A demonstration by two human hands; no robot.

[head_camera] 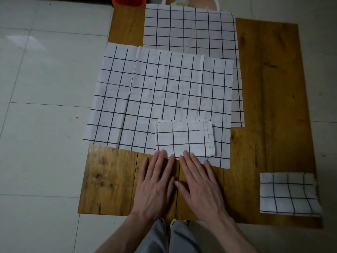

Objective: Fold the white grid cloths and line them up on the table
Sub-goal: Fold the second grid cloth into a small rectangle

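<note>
While both hands lie flat on the table (113, 179) w/ straight fingers and grip nothing, the step in hand looks like finishing the small folded cloth (184, 138) just past the fingertips. Left hand (155, 183) & right hand (198, 185) sit side by side at the near edge, palms down; their tips reach the near hem of the folded cloth and of the sheet under it — touching or just short, can't tell.

At near right, well apart from the hands, a 2nd folded square (289, 194) rests by the table's right edge, its near corner hanging slightly over.

The small folded cloth sits on the near-right part of a big open cloth (145, 95), which spills off the table's left side. Layers of the small one are fanned at its right edge, not flush. So, to do this well: press flat from centre outward, square up those stepped edges, then lift it clear w/o dragging the open sheet, and set it near the 2nd square, hems parallel, for a tidy line.

Farther off, another open cloth (189, 26) lies partly under the big one, reaching the far edge. Beyond it — an orange tub (127, 0) and a white-rimmed basket (216, 2), contents unclear.
</note>
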